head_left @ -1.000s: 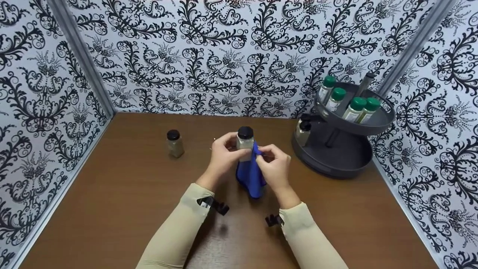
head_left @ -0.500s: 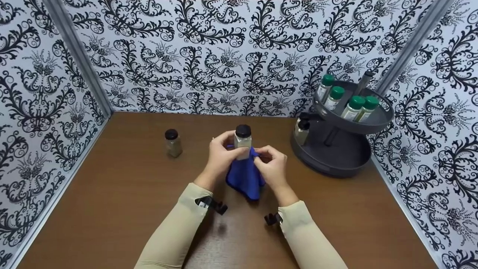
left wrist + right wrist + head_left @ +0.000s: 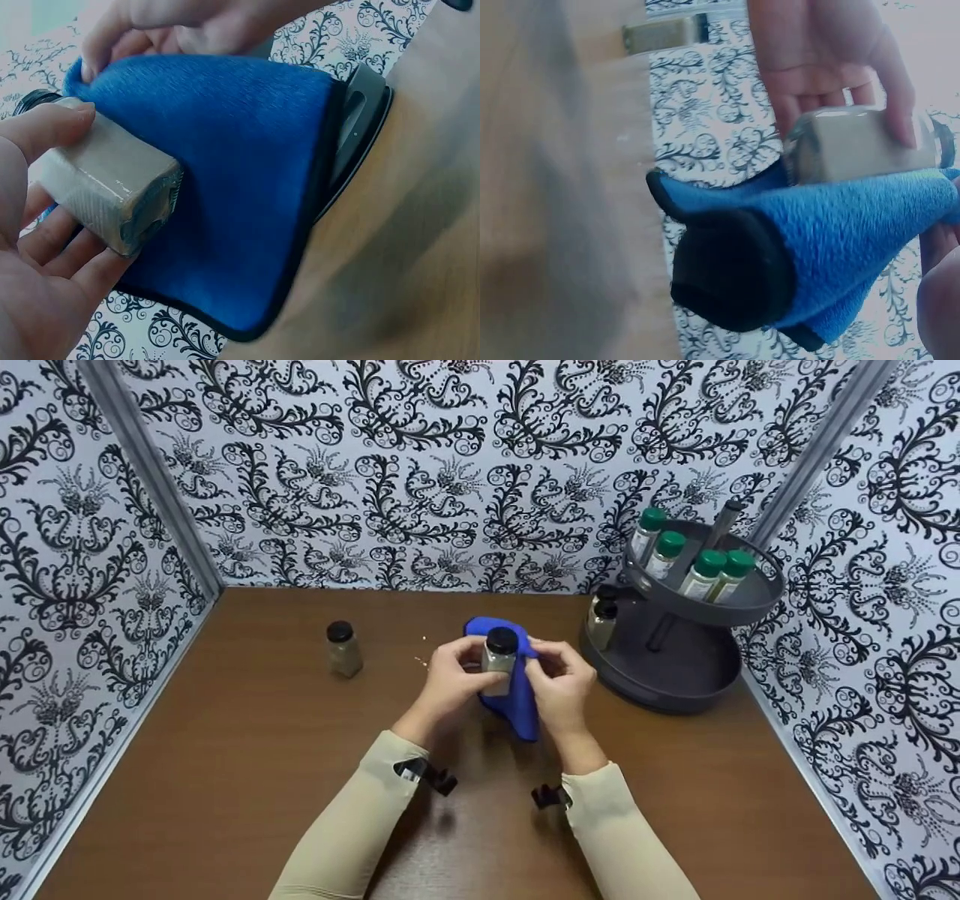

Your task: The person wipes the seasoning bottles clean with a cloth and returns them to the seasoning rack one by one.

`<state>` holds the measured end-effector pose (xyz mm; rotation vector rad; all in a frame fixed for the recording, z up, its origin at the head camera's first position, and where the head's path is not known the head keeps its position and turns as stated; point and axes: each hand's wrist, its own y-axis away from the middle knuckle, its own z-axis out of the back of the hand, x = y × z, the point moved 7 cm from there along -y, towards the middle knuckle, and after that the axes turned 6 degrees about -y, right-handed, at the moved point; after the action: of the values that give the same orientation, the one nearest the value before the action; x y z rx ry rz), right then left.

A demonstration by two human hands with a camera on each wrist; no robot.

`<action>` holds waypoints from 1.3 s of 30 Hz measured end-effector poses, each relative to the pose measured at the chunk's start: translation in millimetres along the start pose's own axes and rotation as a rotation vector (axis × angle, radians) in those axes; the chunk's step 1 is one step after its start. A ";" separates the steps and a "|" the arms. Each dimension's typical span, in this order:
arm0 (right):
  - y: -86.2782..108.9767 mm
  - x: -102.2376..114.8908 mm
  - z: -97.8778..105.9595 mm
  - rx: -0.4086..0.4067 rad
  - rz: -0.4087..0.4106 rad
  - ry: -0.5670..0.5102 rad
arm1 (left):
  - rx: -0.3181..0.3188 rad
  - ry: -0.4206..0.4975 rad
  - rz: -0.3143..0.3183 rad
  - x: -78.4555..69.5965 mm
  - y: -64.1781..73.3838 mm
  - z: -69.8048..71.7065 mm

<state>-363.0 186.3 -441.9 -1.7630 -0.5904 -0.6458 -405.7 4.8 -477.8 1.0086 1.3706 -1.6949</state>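
Observation:
Over the middle of the table, my left hand (image 3: 454, 679) grips a square spice jar (image 3: 498, 661) with a black lid, its thumb across the front. Pale contents fill the jar (image 3: 112, 176) in the left wrist view, where its base faces the camera. My right hand (image 3: 561, 679) pinches a blue microfibre cloth (image 3: 523, 709) with dark edging, just right of the jar. The cloth hangs down beside and behind the jar. From the right wrist view, the cloth (image 3: 847, 225) lies along the jar's side, and most of the right hand is out of frame.
Another black-lidded jar (image 3: 344, 649) stands at the left on the brown table (image 3: 247, 750). A dark two-tier turntable (image 3: 667, 690) at the back right bears several green-capped jars (image 3: 703, 576) above and black-lidded jars (image 3: 602, 626) below. Small pale crumbs (image 3: 421, 661) lie left of my hands. Patterned walls enclose the table.
The cloth has shifted around the jar: it swung left below it, and now its upper part spreads behind the lid. Both hands keep their holds, with the jar slightly lower and further right.

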 end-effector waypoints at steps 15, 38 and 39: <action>5.0 -5.5 -6.6 0.026 -0.023 -0.002 | -0.034 0.079 0.052 1.5 -0.4 7.3; 17.9 -6.0 -24.2 0.113 -0.182 0.175 | -0.175 0.194 0.091 -0.9 -2.2 21.8; 17.2 -7.6 -22.5 0.102 -0.174 0.168 | -0.166 0.202 0.091 -0.1 -1.9 19.9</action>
<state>-359.8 159.6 -453.7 -1.5563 -0.6527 -0.8606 -409.9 -14.4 -474.4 1.1522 1.5419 -1.4180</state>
